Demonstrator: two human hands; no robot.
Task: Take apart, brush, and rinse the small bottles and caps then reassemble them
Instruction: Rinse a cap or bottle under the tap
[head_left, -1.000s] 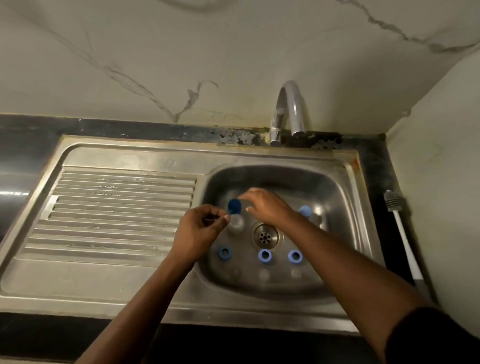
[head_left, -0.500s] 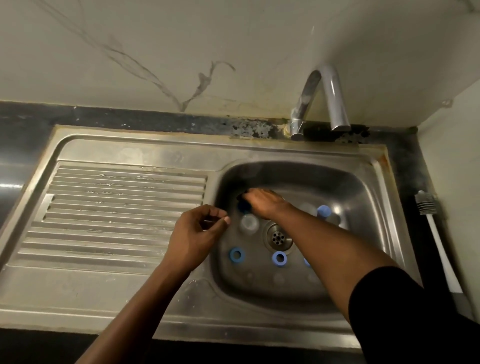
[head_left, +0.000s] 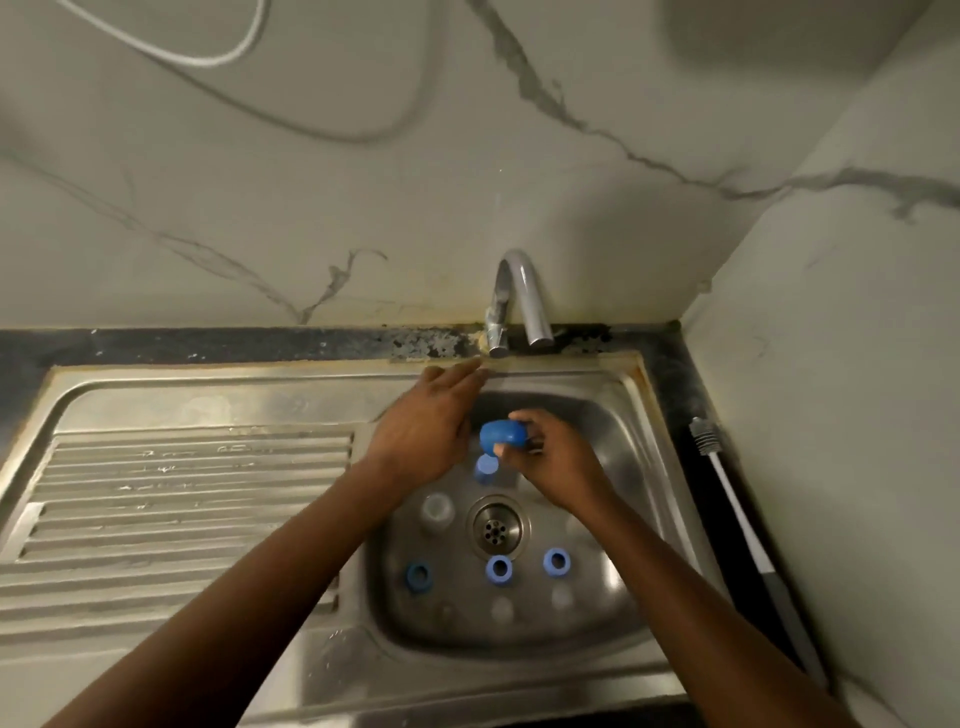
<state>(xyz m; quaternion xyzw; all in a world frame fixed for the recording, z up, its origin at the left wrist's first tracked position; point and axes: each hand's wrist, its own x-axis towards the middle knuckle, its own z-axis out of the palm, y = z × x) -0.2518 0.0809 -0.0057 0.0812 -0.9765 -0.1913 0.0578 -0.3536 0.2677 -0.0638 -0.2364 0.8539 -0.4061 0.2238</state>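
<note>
My right hand (head_left: 550, 460) pinches a blue cap (head_left: 503, 434) above the back of the sink basin (head_left: 631, 467). My left hand (head_left: 428, 423) stretches with straight fingers toward the tap base and holds nothing. A small bottle with a blue cap (head_left: 486, 467) stands just below the held cap. A clear bottle (head_left: 437, 512) without a cap stands left of the drain (head_left: 497, 527). Three blue caps (head_left: 500, 570) lie open side up near the front, with clear bottles (head_left: 503, 609) behind them toward me.
A chrome tap (head_left: 519, 301) stands at the back rim of the sink. The ribbed steel draining board (head_left: 171, 514) spreads to the left. A bottle brush (head_left: 732, 514) with a white handle lies on the dark counter at the right, beside the wall.
My left hand has opened and reached up toward the tap base. My right hand has lifted with the blue cap. The camera view has tilted upward.
</note>
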